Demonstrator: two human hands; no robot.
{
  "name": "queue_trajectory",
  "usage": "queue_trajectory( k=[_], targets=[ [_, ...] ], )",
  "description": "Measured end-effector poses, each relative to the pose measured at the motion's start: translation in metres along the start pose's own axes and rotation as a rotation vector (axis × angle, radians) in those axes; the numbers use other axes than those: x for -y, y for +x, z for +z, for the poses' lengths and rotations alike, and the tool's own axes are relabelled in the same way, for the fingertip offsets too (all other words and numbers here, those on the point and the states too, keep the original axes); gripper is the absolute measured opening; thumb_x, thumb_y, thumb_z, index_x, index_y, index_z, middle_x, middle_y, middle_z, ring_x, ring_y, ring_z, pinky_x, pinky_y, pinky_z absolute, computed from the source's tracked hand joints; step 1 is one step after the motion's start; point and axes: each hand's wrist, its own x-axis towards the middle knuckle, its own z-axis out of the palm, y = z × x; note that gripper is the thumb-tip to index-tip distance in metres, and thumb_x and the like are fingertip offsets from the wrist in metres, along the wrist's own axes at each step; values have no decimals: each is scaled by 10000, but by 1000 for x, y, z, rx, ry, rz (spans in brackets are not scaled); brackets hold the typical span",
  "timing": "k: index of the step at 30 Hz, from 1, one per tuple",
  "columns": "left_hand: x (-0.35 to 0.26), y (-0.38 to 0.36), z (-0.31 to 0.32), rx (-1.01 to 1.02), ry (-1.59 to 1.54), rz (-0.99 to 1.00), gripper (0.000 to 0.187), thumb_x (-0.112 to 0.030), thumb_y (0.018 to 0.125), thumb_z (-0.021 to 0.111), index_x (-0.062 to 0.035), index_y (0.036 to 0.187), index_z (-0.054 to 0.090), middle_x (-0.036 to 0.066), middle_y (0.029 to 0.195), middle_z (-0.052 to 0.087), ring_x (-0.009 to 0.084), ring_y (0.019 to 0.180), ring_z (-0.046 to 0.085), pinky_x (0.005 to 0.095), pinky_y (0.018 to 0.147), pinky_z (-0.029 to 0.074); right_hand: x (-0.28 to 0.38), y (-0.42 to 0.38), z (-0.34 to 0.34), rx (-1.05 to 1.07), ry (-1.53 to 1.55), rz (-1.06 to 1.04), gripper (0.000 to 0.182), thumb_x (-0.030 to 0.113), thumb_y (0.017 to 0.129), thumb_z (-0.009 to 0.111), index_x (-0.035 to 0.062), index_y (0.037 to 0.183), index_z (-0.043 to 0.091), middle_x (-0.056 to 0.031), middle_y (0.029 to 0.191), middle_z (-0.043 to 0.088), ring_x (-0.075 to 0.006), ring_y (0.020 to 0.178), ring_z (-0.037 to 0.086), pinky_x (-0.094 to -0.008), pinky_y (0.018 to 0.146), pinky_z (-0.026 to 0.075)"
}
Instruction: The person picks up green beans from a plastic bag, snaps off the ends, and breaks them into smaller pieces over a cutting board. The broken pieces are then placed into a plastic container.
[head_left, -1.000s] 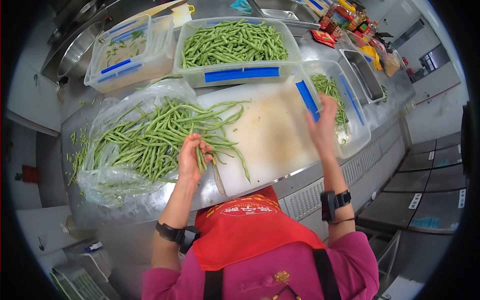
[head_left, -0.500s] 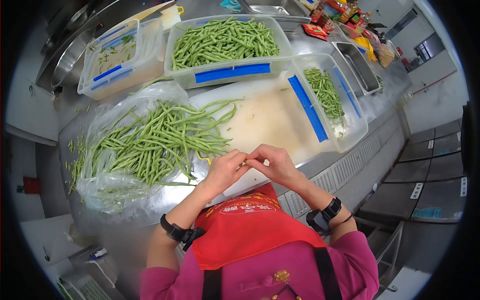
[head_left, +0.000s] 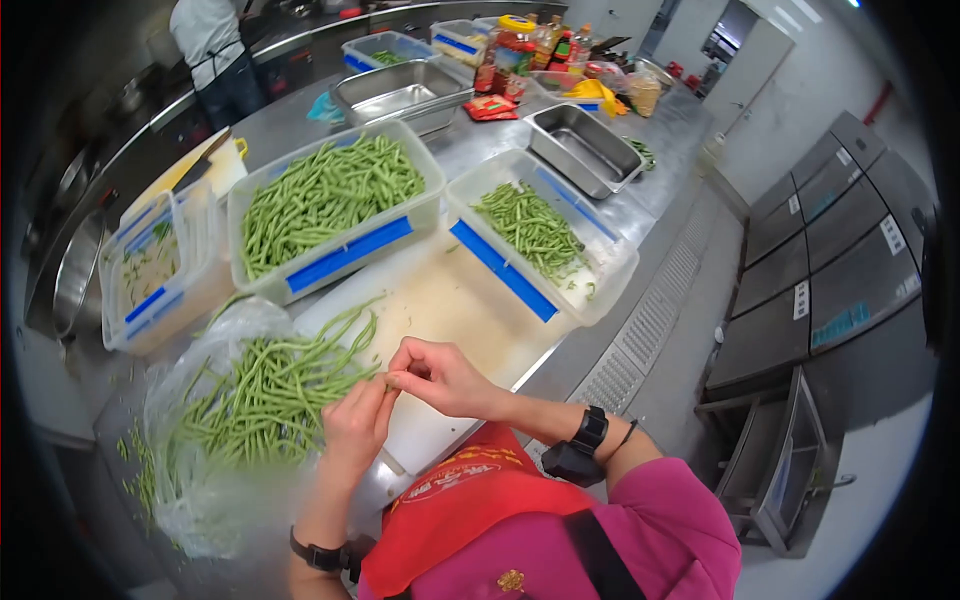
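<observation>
Both hands now meet over the near edge of the cutting board (head_left: 450, 310): the left hand (head_left: 355, 425) and the right hand (head_left: 440, 378) are pinched fingertip to fingertip on a single green bean (head_left: 390, 383), fingers curled closed around it. A second ago they were apart, the left in the loose pile and the right out over the side tub; half a second ago they had already come together, so the bean has been picked out and is being worked between the fingers, probably trimmed at its tip.

Largest on the counter (head_left: 640, 215), the big tub (head_left: 330, 205) of beans stands beyond the board. The plastic bag (head_left: 190, 400), heaped with untrimmed beans, lies just left of the hands. The side tub (head_left: 540, 235), partly filled, sits to the right of the board and well within reach. A smaller tub (head_left: 155, 265) with scraps stands at far left. Stray bits (head_left: 135, 470) lie beside the bag.

The view has also swung right, taking in another person (head_left: 215, 50) at the far counter.
</observation>
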Motion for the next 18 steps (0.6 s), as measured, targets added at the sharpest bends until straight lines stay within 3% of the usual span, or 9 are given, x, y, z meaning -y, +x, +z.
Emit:
queue_trajectory(
  k=[2,5,8,10,13,16,17,18],
  targets=[
    [-1,3,0,4,22,13,170,-30,756,639,-13,921,604,115,660,548,253,537,542,326,475,416,-19,2,1,26,468,246,125,147,859,591,47,814,532,8,681,519,-62,521,389,-189,482,315],
    [-2,8,-1,-24,35,58,161,-24,766,631,0,919,585,118,642,522,251,520,526,330,465,400,-31,5,-5,127,777,328,135,180,880,568,60,834,525,20,705,529,-43,516,368,-177,488,301],
    [-4,9,-4,-62,48,64,136,-12,782,611,13,910,572,108,642,522,221,518,534,319,464,400,-37,7,0,129,1018,449,127,176,872,567,64,827,530,-4,718,563,-37,530,429,-175,486,330],
    [-2,9,-9,-120,14,24,115,-13,808,590,13,918,570,82,638,536,179,510,539,301,459,398,-24,16,-12,43,718,313,117,170,874,564,61,839,540,-14,760,584,-43,548,463,-182,509,366],
    [2,0,-15,-429,-481,-342,124,-38,865,522,3,976,559,40,665,567,110,528,536,246,451,373,-16,33,-63,-221,437,88,91,151,875,555,60,871,560,-27,823,613,-63,598,526,-205,561,431],
    [3,-7,-36,-496,-517,-361,168,-66,904,454,-11,1035,543,26,702,582,84,545,530,184,464,340,-26,49,-139,-575,44,-196,51,78,850,566,54,895,559,-3,759,574,-92,668,552,-231,629,462],
    [-6,-2,-40,-511,-457,-363,186,-70,909,431,-7,1049,536,38,700,588,89,559,548,164,475,321,-26,48,-157,-655,-255,-134,97,45,819,573,36,915,559,-34,798,573,-130,740,567,-254,666,463],
    [-1,-4,-40,-491,-475,-332,181,-58,904,437,-3,1045,537,45,730,594,103,597,578,170,483,330,-24,49,-166,-696,-925,-364,149,20,784,573,18,932,554,-77,869,567,-172,808,568,-279,683,460]
  ],
)
